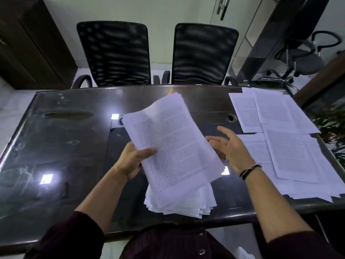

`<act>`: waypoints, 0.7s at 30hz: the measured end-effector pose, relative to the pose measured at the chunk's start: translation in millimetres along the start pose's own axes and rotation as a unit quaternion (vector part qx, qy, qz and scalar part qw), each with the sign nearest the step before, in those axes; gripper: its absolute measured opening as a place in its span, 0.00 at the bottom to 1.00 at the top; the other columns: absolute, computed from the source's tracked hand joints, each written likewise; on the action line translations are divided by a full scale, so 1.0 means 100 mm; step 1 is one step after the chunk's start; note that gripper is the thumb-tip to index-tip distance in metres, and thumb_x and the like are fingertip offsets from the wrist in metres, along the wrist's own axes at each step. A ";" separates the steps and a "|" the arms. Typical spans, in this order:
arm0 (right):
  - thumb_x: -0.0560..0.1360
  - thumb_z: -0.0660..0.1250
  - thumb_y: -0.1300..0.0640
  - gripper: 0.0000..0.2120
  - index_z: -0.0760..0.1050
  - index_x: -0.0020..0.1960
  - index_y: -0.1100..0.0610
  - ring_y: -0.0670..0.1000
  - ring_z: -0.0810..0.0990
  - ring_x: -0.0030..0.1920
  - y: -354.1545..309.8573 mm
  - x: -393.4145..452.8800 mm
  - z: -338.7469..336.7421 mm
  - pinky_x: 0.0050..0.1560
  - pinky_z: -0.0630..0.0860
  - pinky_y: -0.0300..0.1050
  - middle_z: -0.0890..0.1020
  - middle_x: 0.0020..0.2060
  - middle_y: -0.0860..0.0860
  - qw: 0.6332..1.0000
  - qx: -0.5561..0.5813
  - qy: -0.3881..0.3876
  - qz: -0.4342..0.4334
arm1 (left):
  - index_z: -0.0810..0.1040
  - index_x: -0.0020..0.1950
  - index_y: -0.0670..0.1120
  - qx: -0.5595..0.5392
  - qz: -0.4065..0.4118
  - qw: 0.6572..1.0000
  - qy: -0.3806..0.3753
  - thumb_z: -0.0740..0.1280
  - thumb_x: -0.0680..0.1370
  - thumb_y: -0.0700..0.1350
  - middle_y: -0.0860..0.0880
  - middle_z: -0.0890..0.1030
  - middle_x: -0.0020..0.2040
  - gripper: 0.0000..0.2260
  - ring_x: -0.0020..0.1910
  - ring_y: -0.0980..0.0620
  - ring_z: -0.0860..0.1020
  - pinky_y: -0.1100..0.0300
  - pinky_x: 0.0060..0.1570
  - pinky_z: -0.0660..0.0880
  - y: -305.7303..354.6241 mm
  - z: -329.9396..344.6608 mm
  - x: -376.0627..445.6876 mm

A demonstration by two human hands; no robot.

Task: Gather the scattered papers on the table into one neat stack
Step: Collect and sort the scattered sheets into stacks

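Head view: mid-gather. Left hand (pixel 131 161) pinches a sheaf (pixel 173 144) at its near-left edge, thumb on top, fingers under; the sheaf is lifted and tilted, far end blurred. Right hand (pixel 230 148) is open, fingers spread, holding nothing, just beside the sheaf's right edge; contact unclear. Under the grip a stack (pixel 181 204) lies at the near edge of the table (pixel 61 139), edges fanned, not squared. Right of the open hand, loose sheets (pixel 287 146) overlap unevenly, well apart from the stack.

Judgement: roughly half done. Next move likely calls for laying the sheaf on the stack, then reaching right for the loose sheets, then squaring the edges.

Papers: white, printed text, thin, floppy, corners misaligned.
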State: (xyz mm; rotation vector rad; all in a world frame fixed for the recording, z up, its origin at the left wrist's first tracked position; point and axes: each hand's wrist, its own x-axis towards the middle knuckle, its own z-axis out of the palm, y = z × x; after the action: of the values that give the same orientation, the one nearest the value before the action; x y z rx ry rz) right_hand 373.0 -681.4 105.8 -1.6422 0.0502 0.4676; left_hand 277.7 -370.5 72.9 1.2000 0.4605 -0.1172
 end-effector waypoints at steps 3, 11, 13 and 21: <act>0.75 0.76 0.58 0.23 0.73 0.68 0.50 0.49 0.85 0.57 -0.05 0.05 0.08 0.59 0.81 0.49 0.85 0.59 0.51 0.985 -0.116 -0.123 0.023 | 0.80 0.64 0.38 -0.003 -0.007 1.000 0.001 0.75 0.75 0.34 0.41 0.87 0.58 0.18 0.55 0.39 0.86 0.45 0.53 0.84 -0.13 0.14 0.06; 0.76 0.74 0.52 0.15 0.74 0.60 0.49 0.49 0.83 0.54 0.82 0.08 0.56 0.53 0.81 0.47 0.83 0.53 0.45 0.986 -0.128 0.096 0.046 | 0.71 0.69 0.47 0.240 -0.033 0.963 0.119 0.68 0.82 0.48 0.54 0.80 0.56 0.17 0.49 0.57 0.80 0.62 0.39 0.76 -0.63 0.46 0.15; 0.77 0.73 0.51 0.13 0.74 0.59 0.51 0.51 0.83 0.53 1.03 0.10 0.59 0.49 0.80 0.44 0.83 0.53 0.46 0.978 -0.169 0.110 0.058 | 0.70 0.72 0.46 0.317 -0.040 0.943 0.089 0.66 0.84 0.47 0.57 0.79 0.55 0.17 0.44 0.58 0.79 0.60 0.36 0.78 -0.68 0.40 0.18; 0.78 0.70 0.56 0.21 0.72 0.69 0.59 0.46 0.73 0.56 1.10 -0.06 0.22 0.55 0.69 0.39 0.72 0.64 0.53 0.916 -0.371 0.153 -0.013 | 0.64 0.80 0.44 0.526 0.021 0.848 0.056 0.66 0.83 0.51 0.43 0.67 0.77 0.27 0.75 0.41 0.67 0.44 0.72 0.70 -0.68 0.47 0.27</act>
State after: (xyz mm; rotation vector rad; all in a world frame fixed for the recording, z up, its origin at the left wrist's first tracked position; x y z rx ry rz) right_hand 328.6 -677.0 2.8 -2.4547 0.0918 0.2025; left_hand 292.6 -434.6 15.9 2.3125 0.4763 -0.2844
